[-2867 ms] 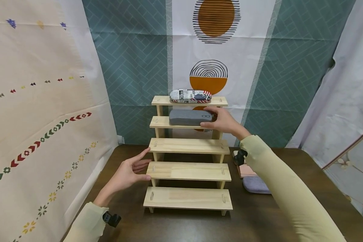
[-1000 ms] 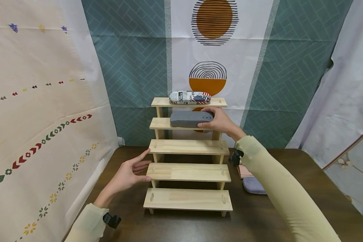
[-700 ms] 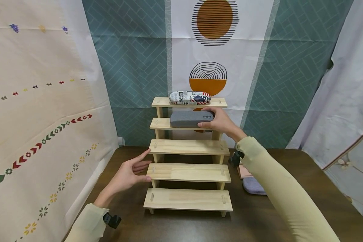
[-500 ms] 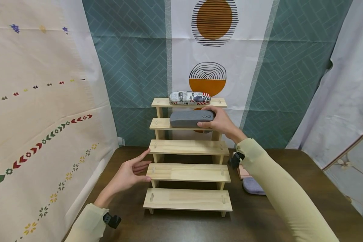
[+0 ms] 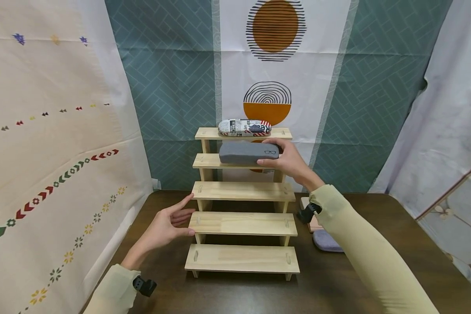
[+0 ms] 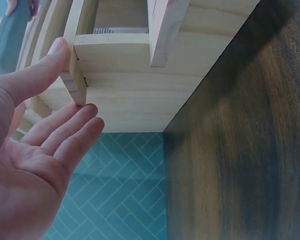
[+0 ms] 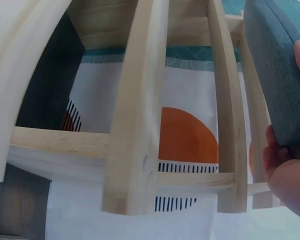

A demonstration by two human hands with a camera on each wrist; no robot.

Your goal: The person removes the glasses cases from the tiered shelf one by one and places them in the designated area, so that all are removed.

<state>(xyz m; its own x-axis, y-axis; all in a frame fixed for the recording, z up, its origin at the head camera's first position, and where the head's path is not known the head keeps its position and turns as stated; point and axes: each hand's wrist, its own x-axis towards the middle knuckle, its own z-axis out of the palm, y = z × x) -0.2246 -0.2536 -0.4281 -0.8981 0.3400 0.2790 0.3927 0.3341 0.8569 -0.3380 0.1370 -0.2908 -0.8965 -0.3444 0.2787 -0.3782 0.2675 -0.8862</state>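
Observation:
A light wooden tiered display stand (image 5: 241, 257) stands on the dark table. At the second step from the top, my right hand (image 5: 289, 160) grips the right end of a grey glasses case (image 5: 241, 152), thumb in front and fingers behind. The case overlaps that step's front edge in the head view. The right wrist view shows the same grey case (image 7: 277, 70) in the fingers. My left hand (image 5: 165, 224) holds the stand's left side, its thumb at the front edge of a lower board (image 6: 72, 82) and fingertips at its back corner. A newspaper-print glasses case (image 5: 244, 127) lies on the top step.
To the right of the stand, partly behind my right wrist, lie a lavender case (image 5: 327, 241) and a pink item (image 5: 315, 224). A patterned curtain (image 5: 172, 87) hangs close behind the stand, and cream cloth (image 5: 63, 144) hangs at the left.
My right hand keeps its grip on the grey case, which has risen slightly and shifted a little right against the step. The left hand stays on the stand. The view has shifted slightly.

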